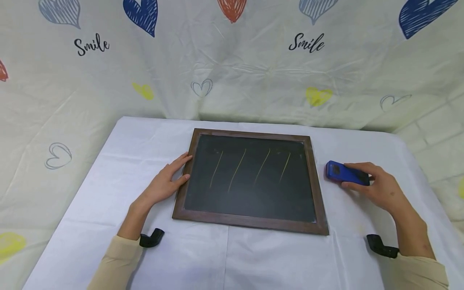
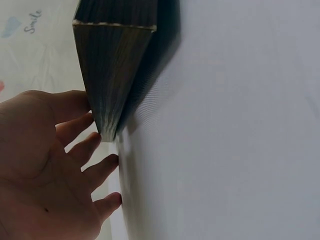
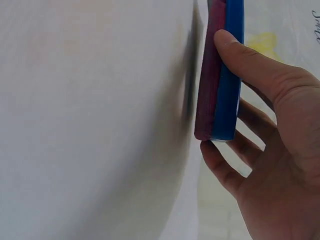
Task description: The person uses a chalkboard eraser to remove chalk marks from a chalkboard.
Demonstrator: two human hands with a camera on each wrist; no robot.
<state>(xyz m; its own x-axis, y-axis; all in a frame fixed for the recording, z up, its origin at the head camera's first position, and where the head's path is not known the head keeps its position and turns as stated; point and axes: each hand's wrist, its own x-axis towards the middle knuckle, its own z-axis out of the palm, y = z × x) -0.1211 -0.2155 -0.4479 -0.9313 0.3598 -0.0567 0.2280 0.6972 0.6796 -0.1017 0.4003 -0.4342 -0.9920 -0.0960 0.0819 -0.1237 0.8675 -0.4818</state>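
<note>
Lying on the white-covered tabletop [image 1: 275, 257], a blue eraser [image 1: 342, 172] with a dark red underside sits in the right hand [image 1: 377, 187], whose grip pinches it between thumb and curled fingers. Just left of that grip lies a wood-framed chalkboard [image 1: 250, 181] bearing four slanted chalk lines. The left hand [image 1: 164, 181] rests flat, fingers straight, against the chalkboard's left frame edge. Bare cloth lies between eraser and frame, and more toward the near edge. The fingers hide the eraser's far end. A heart-printed sheet [image 1: 232, 68] hangs behind.
</note>
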